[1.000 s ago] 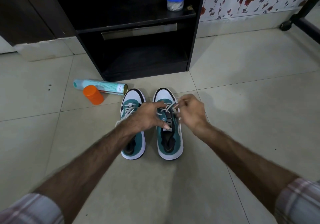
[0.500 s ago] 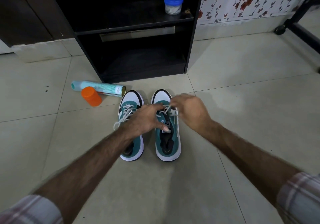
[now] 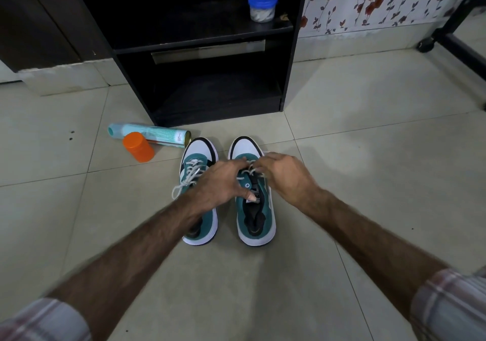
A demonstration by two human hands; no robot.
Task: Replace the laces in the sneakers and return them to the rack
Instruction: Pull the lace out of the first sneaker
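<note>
Pale floor tiles (image 3: 368,182) run up to a black rack (image 3: 210,98) against the wall. I see the pair of sneakers side by side just before the rack's front edge, toes toward it. My left hand (image 3: 221,182) and right hand (image 3: 285,176) meet over the right sneaker (image 3: 256,217), fingers curled on its white lace (image 3: 248,169); whether either actually pinches it I cannot tell. The left sneaker (image 3: 197,172) sits laced, beneath my left wrist. Each shoe's long axis points straight at the rack's lower shelf.

both hands (image 3: 223,182) (image 3: 285,174) work the white lace (image 3: 251,168) on the right sneaker (image 3: 256,209).
</note>
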